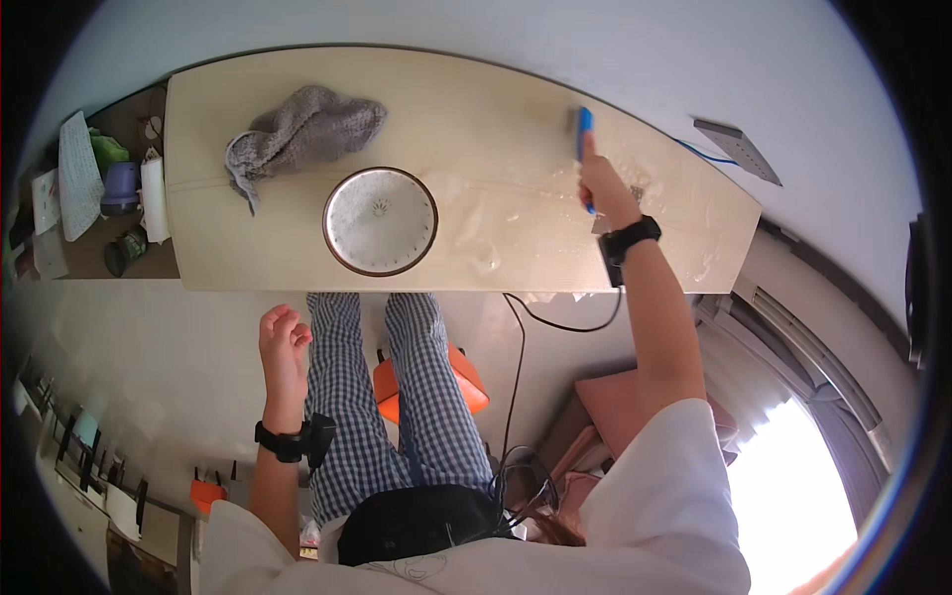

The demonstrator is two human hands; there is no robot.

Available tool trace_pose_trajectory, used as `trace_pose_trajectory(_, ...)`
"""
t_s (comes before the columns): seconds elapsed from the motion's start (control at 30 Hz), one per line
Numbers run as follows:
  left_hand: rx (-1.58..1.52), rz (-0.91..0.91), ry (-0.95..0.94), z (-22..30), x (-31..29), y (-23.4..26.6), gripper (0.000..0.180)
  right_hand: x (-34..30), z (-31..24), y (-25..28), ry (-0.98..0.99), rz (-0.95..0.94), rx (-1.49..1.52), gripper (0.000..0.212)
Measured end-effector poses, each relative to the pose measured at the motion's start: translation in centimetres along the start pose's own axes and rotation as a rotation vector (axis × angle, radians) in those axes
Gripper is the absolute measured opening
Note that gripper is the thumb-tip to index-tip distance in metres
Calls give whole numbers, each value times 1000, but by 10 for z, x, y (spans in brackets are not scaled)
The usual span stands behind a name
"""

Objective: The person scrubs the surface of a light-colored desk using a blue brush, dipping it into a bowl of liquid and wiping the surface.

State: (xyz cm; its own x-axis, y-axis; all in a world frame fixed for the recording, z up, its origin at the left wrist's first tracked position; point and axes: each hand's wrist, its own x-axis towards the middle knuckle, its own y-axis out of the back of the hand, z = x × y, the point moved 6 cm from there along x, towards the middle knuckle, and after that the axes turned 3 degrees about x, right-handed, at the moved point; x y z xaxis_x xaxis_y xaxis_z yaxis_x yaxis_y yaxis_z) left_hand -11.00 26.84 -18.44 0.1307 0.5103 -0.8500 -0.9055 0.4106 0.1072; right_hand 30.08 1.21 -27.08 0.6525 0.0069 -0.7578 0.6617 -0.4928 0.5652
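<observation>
My right hand (605, 188) is closed round the handle of a blue brush (585, 127) on the right half of the cream tabletop (516, 129). The brush's bristle side faces left, against the tabletop near its far edge. Wet, foamy streaks glisten around and below that hand. My left hand (285, 352) hangs in front of the near edge, its fingers loosely curled and holding nothing. Beyond it, a round bowl (380, 220) with a dark rim holds whitish, sudsy liquid. A crumpled grey cloth (312, 134) lies behind the bowl, toward the left.
A shelf at the left end carries a purple-lidded container (121, 188), a dark jar (126, 251) and papers. On the far right wall is a grey socket strip (739, 151). A black cable (565, 324) runs from my right wrist. An orange stool (466, 382) stands by my legs.
</observation>
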Motion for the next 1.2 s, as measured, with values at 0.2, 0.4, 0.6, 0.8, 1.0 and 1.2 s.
trace_pose_trajectory(0.2, -16, 31, 22, -6, 7, 14, 26, 31, 16, 37, -230, 82, 320, 72)
trace_pose_trajectory(0.4, -44, 47, 51, -5, 5, 28, 25, -26, -35, -30, -32, -100, -18, 75)
trace_pose_trajectory(0.6, -24, 38, 41, -7, 5, 15, 25, 33, 35, 48, -279, 149, 225, 72)
trace_pose_trajectory(0.8, -28, 67, 5, -9, 8, 45, 26, -24, -52, -61, -118, -59, 193, 70)
trace_pose_trajectory(1.0, -92, 16, 20, -9, 2, 21, 24, -19, 16, 27, -157, 94, 48, 71)
trace_pose_trajectory(1.2, -58, 45, 37, -14, 6, 36, 24, 1, -19, -8, -48, 84, 243, 68)
